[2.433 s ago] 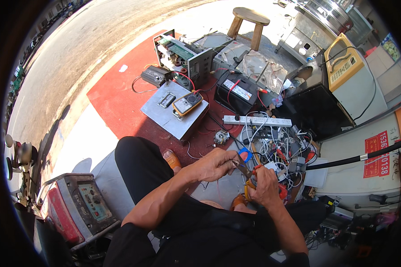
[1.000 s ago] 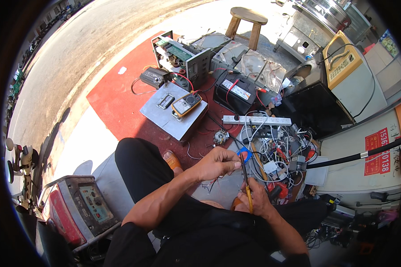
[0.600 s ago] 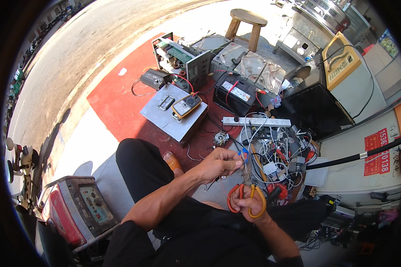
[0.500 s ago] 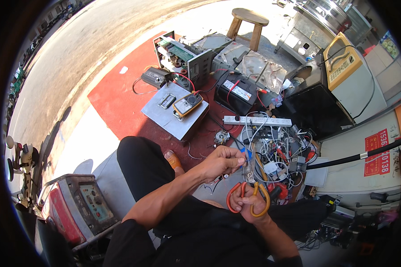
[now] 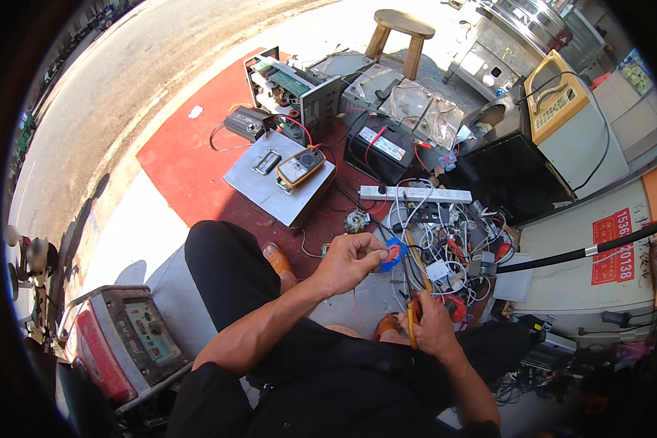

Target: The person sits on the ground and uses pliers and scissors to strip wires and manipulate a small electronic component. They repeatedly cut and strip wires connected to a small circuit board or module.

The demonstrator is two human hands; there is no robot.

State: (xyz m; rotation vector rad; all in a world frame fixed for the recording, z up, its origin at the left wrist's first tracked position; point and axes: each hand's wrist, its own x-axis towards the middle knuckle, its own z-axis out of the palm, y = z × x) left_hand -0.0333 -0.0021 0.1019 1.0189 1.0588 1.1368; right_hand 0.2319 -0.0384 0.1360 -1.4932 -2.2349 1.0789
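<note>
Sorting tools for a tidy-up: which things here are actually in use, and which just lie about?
In use:
left hand pinching a small blue and red part
right hand holding orange-handled pliers

Lying about:
yellow multimeter
white power strip
wooden stool
black battery

Left hand on blue-red piece, right hand around orange-handled tool.

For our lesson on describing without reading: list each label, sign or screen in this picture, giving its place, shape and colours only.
Multimeter: on the grey metal box, yellow case, pale rectangular screen.
Battery label: atop the black battery, white strip.
Red sign: far right on the white cabinet, rectangular.
Panel: lower left on the red machine, greenish-grey rectangle.
</note>
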